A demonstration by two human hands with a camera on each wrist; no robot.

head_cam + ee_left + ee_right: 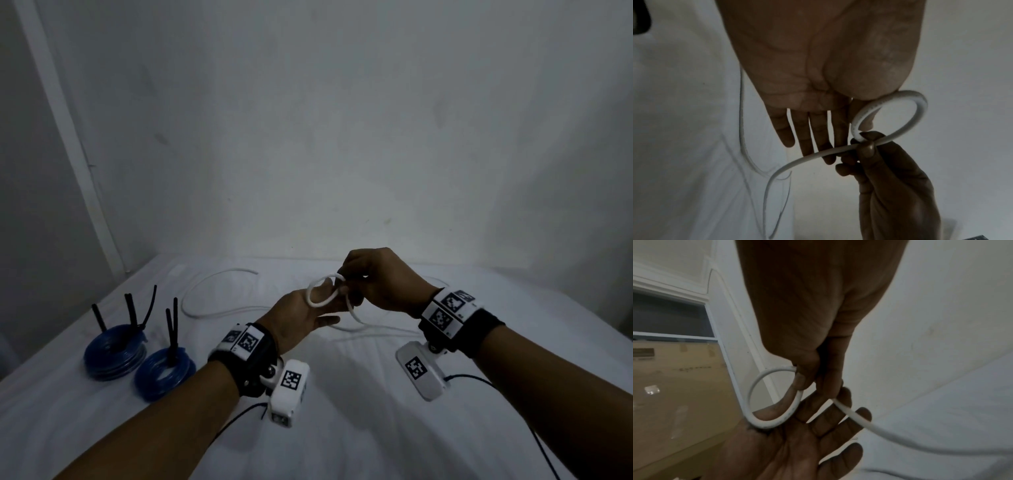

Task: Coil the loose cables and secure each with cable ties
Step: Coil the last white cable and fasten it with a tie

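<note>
A white cable [309, 292] forms one small loop held above a white sheet. My left hand [301, 318] lies palm up with straight fingers, and the loop [920, 104] passes round its thumb and rests on the palm [787, 447]. My right hand [376, 281] reaches in from the right and pinches the cable [766, 425] between thumb and fingers where the loop crosses itself. The rest of the cable trails loose over the sheet to the left and right. Two blue coils [114, 356] [164, 373] lie at the left, black ties [132, 311] sticking up from them.
The white sheet [342, 428] covers the whole surface, and a pale wall rises close behind it. A white conduit [68, 137] runs down the wall at the left. Thin black wires hang from both wrist cameras near the front edge.
</note>
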